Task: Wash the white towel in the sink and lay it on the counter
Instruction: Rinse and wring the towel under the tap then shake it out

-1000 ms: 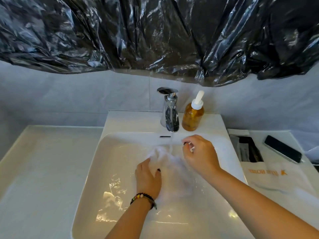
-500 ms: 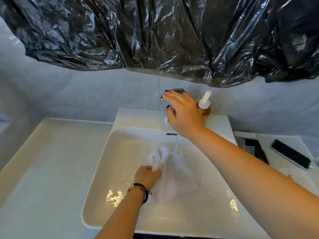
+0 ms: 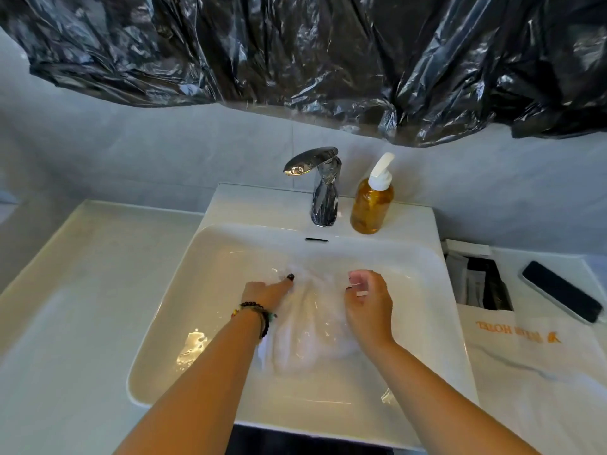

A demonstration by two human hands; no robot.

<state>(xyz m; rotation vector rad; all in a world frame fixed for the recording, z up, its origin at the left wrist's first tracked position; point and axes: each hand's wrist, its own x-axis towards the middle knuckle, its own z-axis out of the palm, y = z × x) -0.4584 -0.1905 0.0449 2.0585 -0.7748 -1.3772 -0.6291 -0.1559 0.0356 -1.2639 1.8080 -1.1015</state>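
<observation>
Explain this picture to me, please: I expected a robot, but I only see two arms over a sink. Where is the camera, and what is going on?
There is no robot here. A person wears one wide-angle camera on the head, looking forward and down, so you see that person's own arms.

The left hand, with a beaded bracelet at the wrist, holds the white towel down in the sink. The right hand is at the towel's other side with curled fingers; whether it actually grips the cloth is hard to tell.

Behind the basin stand a chrome tap and an amber soap bottle with a white pump. I see no clear stream of water. To the left lies the bare counter. To the right are a dark phone and a white bag with orange lettering. Black plastic sheeting hangs on the wall above.
</observation>
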